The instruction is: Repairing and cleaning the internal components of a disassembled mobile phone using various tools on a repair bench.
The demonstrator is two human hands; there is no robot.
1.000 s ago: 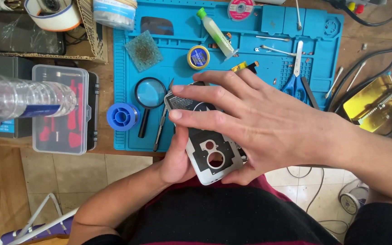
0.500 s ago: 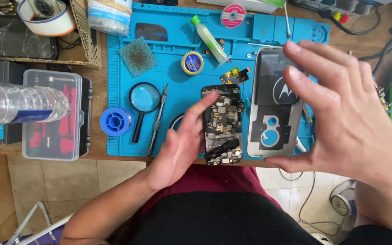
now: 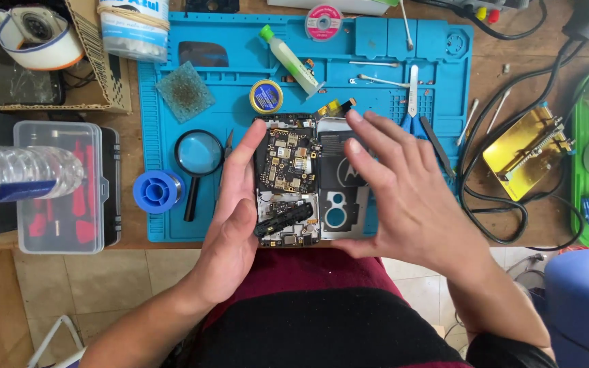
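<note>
Head view, looking straight down: the left hand (image 3: 230, 225) cradles an opened phone body (image 3: 288, 180) by its left edge, thumb up along the side, grip clamped on the frame with the bare circuit boards facing up. Just right of that grip, the right hand (image 3: 403, 197) holds the detached back cover (image 3: 339, 184) edge to edge with the body, fingers spread over its top and thumb under its lower corner. Both pieces hang over the near edge of the blue work mat (image 3: 172, 218) on the counter, above the person's lap. My worry is the yellow-tipped flex (image 3: 335, 108) poking out above the two parts: it could tear or crease if the halves pull apart or twist. A fingertip on the exposed boards could also smudge or knock a small part, and a loose hold would drop either piece off the counter's edge. Whether that flex joins the two halves I cannot tell. The right palm hides most of the cover's right side, and how firmly the thumb pinches it is not visible.
</note>
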